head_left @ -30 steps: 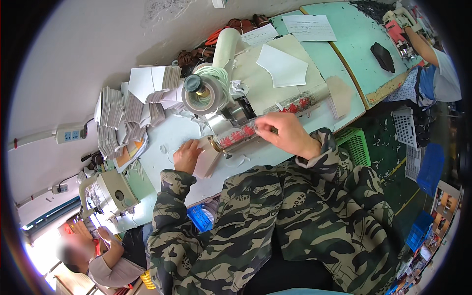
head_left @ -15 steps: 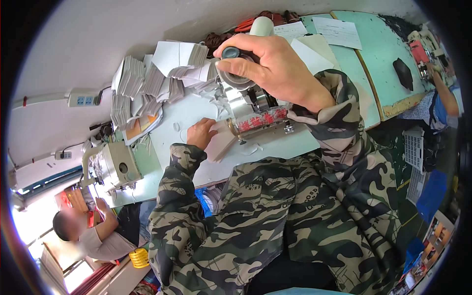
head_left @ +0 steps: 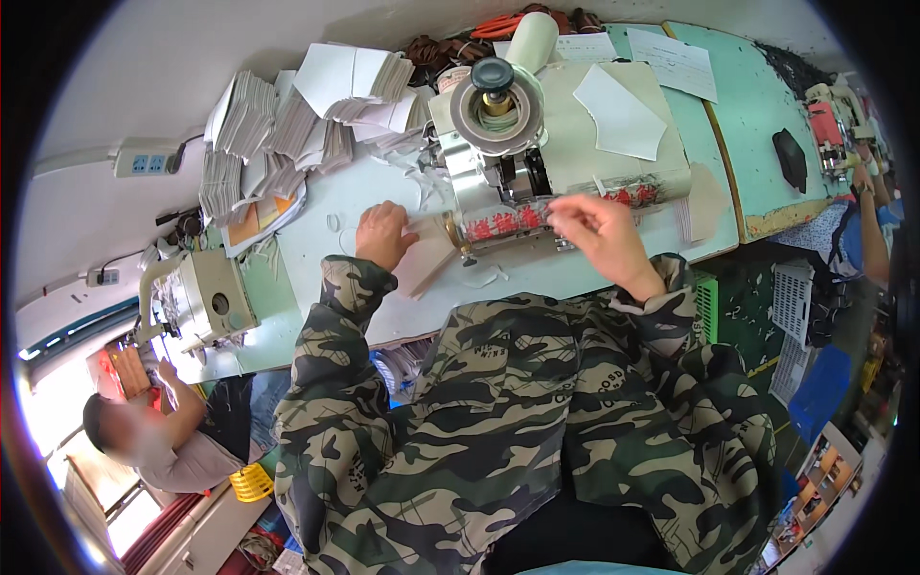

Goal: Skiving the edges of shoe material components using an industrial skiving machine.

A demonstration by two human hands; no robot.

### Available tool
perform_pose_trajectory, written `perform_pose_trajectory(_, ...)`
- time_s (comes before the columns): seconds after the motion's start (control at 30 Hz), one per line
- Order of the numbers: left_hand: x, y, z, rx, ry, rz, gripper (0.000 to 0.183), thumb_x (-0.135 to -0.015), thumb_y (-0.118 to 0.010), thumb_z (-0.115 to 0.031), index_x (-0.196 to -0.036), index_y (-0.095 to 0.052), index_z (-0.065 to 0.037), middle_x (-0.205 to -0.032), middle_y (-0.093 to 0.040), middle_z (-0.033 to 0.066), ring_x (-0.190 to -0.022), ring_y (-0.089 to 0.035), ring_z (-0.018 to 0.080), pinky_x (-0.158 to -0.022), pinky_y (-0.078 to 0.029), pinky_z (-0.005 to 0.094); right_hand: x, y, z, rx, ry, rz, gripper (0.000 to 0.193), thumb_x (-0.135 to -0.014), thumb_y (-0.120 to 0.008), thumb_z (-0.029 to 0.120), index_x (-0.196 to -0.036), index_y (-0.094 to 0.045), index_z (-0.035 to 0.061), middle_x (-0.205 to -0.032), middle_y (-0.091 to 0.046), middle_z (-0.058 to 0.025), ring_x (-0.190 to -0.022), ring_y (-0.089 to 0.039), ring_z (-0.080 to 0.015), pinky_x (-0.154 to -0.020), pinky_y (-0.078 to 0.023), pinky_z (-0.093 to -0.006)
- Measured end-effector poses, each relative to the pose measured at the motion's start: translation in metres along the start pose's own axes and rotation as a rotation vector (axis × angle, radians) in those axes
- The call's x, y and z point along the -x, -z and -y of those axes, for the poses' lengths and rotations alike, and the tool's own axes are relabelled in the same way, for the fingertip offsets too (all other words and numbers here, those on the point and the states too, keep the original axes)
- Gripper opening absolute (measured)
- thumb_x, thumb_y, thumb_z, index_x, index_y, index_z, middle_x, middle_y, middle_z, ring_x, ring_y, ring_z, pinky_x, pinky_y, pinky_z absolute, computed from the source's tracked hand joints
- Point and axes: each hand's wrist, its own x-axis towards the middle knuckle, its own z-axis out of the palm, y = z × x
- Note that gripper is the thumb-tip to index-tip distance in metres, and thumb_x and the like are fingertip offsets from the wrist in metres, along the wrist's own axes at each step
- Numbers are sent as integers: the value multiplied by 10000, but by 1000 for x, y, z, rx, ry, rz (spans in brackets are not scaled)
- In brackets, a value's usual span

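Note:
A cream bench machine stands in front of me, with a black knob above a round metal ring. Along its front runs a clear guard with red marks. My left hand rests on the table at the left, fingers loosely curved and thumb apart. The thumb meets the edge of a stack of pale pinkish sheets, which lies beside the guard's left end. My right hand hovers at the front of the guard, fingers loosely bent and apart, with no held thing visible.
Bundles of white pieces are piled at the back left. A white cut sheet lies on the machine top. White scraps litter the table. Another machine and a seated person are at the left; another person works far right.
My right hand has let go of the black knob and come down toward me to the front guard. My left hand has stayed by the stack. The view has shifted slightly.

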Motion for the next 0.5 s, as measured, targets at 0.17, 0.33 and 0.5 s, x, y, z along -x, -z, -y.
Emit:
perform_pose_trajectory(0.17,-14,92,-45,569,154,479,205,-863,-656,-191,-972,-639,-18,-887,-672,159,-797,-645,326,-714,-506,398,8,0,-4,61,-31,81,284,-907,-702,205,-1081,-676,-18,-895,-727,-100,-788,-676,-143,-738,-534,-287)
perform_pose_trajectory(0.33,-57,99,-100,663,-110,447,270,-941,-564,-221,-981,-613,41,-764,-622,173,-763,-659,266,-685,-490,393,-6,-10,-2,172,-23,258,298,-896,-707,178,-1111,-661,-23,-915,-725,-122,-826,-696,-184,-758,-538,-296)
perform_pose_trajectory(0.5,-79,90,-97,696,15,537,272,-989,-524,-223,-979,-628,28,-655,-567,43,-500,-533,124,-453,-440,295,-21,7,15,462,131,144,309,-837,-728,169,-1068,-656,-25,-872,-717,-148,-758,-705,-274,-702,-549,-333)
